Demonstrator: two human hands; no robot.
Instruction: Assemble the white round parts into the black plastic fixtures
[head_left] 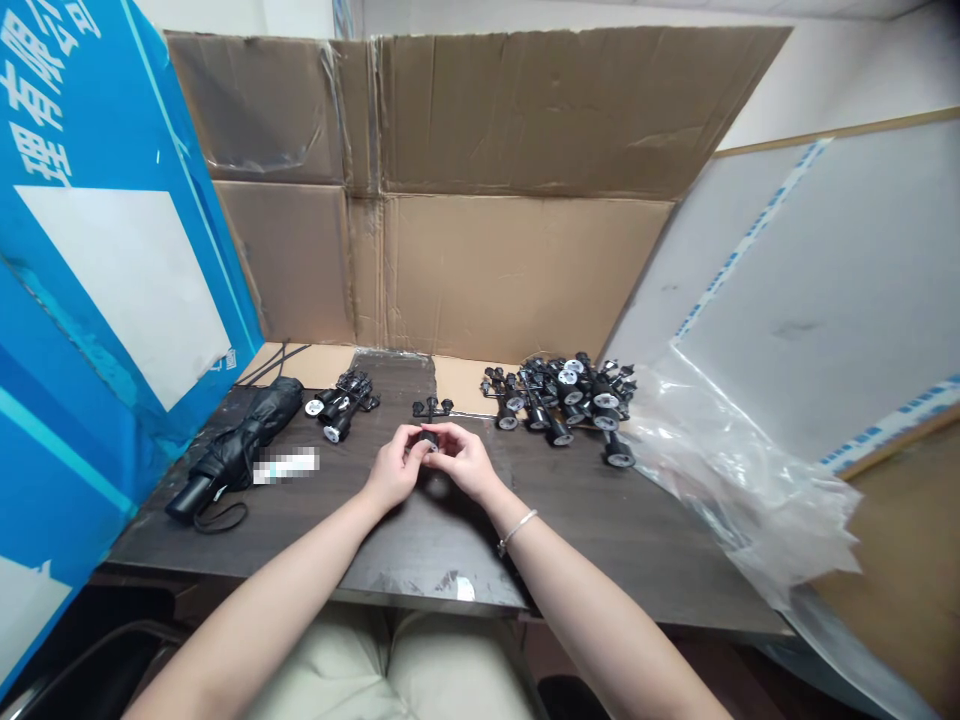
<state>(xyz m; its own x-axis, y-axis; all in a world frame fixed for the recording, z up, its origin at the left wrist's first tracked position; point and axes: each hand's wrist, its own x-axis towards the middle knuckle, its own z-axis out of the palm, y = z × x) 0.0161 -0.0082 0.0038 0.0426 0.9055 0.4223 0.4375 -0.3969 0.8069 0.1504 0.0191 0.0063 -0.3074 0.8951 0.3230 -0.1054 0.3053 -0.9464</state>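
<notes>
Two hands are working together, the left hand (390,466) and right hand (465,460) pinching a small black plastic fitting (429,440) between their fingertips over the surface (427,540), while a branched black piece (433,407) is lying just beyond them and a heap of black fittings (559,405) is sitting beyond the right hand.

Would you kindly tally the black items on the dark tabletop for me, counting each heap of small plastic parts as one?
Folded umbrella: 1
Heaps of small plastic parts: 2 (larger heap, smaller heap)
Loose branched part: 1
Small part held by left hand and right hand: 1
Total: 5
</notes>
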